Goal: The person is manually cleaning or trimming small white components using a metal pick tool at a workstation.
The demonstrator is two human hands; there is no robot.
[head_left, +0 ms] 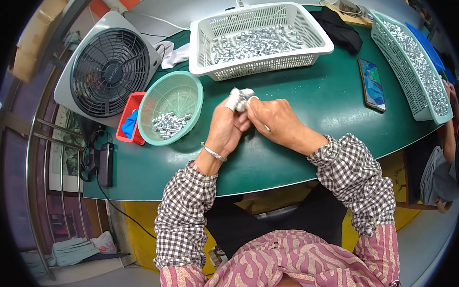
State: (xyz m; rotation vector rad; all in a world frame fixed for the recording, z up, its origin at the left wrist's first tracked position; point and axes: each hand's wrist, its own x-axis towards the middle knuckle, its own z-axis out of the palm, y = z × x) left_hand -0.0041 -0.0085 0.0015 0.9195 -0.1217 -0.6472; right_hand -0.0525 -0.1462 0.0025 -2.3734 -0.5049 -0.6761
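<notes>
My two hands meet above the green table, in front of the white basket. My left hand [226,127] has white coverings [238,99] on its fingertips, and its fingers are pinched together. Whatever they hold is too small and hidden to make out. Against those fingertips, my right hand [277,120] is closed round a thin metal rod-like tool [267,128], one end of which sticks out below the fingers. Small silvery metal cylinders [170,125] lie in the round light green basket [196,112], left of my left hand. Many more fill the floor of the white basket [262,69].
A grey fan [113,71] and a red box [131,135] with blue cloth stand at left. A phone [371,85] lies to the right. Farther right, another person's hand [449,93] is beside a long basket [418,107] of metal parts. Black cloth [339,28] lies behind.
</notes>
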